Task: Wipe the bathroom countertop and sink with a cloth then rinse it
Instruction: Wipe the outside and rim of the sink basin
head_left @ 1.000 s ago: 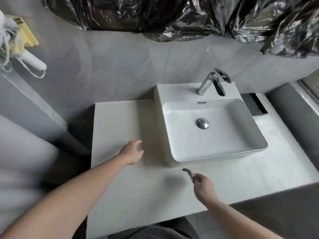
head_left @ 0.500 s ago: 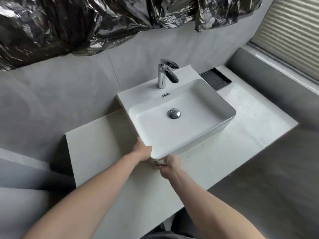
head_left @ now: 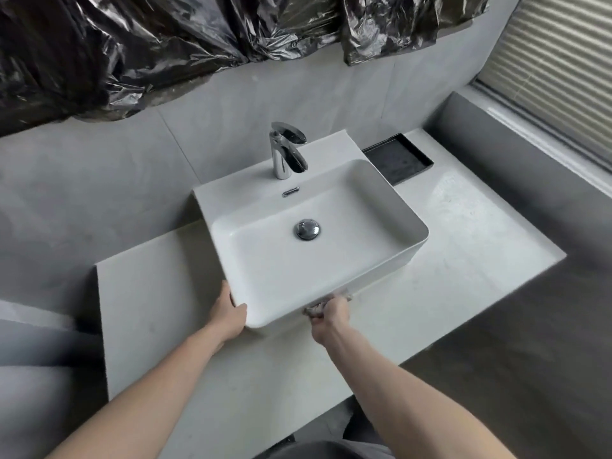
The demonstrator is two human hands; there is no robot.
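Note:
A white rectangular sink (head_left: 331,273) stands on a pale countertop (head_left: 447,253), with a chrome faucet (head_left: 286,150) at its back and a chrome drain plug (head_left: 307,228) in the basin. My left hand (head_left: 228,311) grips the sink's front left corner, thumb over the rim. My right hand (head_left: 331,314) is closed on a small grey-white cloth (head_left: 314,309), pressed against the sink's front outer wall just above the countertop. Most of the cloth is hidden inside my fist.
A black tray (head_left: 397,160) sits on the countertop behind the sink's right side. Crumpled black plastic sheeting (head_left: 165,44) covers the wall above. A window blind (head_left: 556,74) and grey ledge are to the right. Grey floor lies beyond the counter's front edge.
My view swung left and closer. My left hand went from the bare countertop to the sink's front left corner. My right hand brought the cloth up against the sink's front wall and slid right.

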